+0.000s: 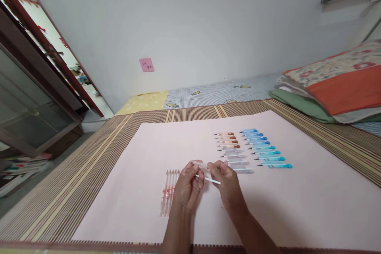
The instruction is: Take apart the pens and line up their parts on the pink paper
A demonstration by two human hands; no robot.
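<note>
My left hand (188, 187) is closed, with a thin white stick like a pen refill (212, 180) pointing right from its fingers. A translucent pen barrel (201, 164) spans the gap between both hands. My right hand (228, 182) pinches that barrel's right end between thumb and fingers. Beside my left wrist stands a row of clear pens with red-orange marks (167, 192), partly behind the hand. Past my right hand lie grey translucent pens (238, 162), the nearest partly covered by my fingers. Brown pens (228, 138) continue that column.
Blue and turquoise pens (264, 147) form a column at the right on the pale pink sheet (125, 202). Underneath is a striped mat (71, 178). Folded bedding (336, 91) is piled at the far right, and a pink note (147, 64) sticks to the wall.
</note>
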